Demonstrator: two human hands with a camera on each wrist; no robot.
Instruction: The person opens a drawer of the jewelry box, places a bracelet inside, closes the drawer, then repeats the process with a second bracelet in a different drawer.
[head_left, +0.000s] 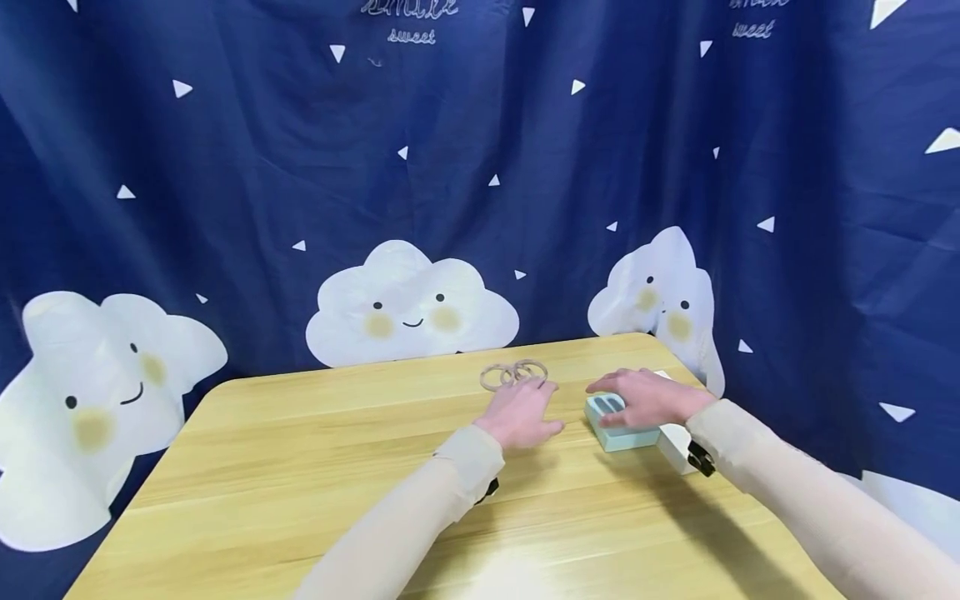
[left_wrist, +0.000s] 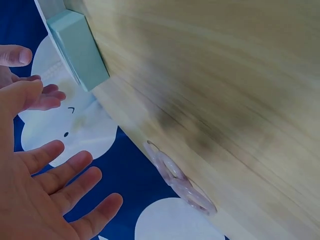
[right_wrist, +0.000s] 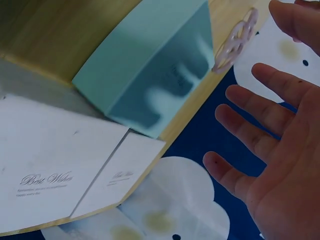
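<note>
My left hand (head_left: 520, 414) hovers over the wooden table, fingers spread and holding nothing. Just beyond its fingertips lie several pale pink bangles (left_wrist: 182, 189), overlapping each other in a row. Over a light teal box (head_left: 630, 440) is my right hand (head_left: 647, 397), its fingers extended and nothing in its grasp. In the right wrist view, finger shadows fall across the box's side, and the fingers (right_wrist: 265, 110) stand apart from it. Beside the teal box lie white boxes (right_wrist: 85, 165), one printed with "Best Wishes"; the right hand and wrist partly hide them in the head view.
The light wooden table (head_left: 300, 467) has rounded far corners. Behind it hangs a dark blue curtain (head_left: 450, 200) with smiling white clouds and small triangles. The boxes stand close to the table's right edge, and the bangles are near its far edge.
</note>
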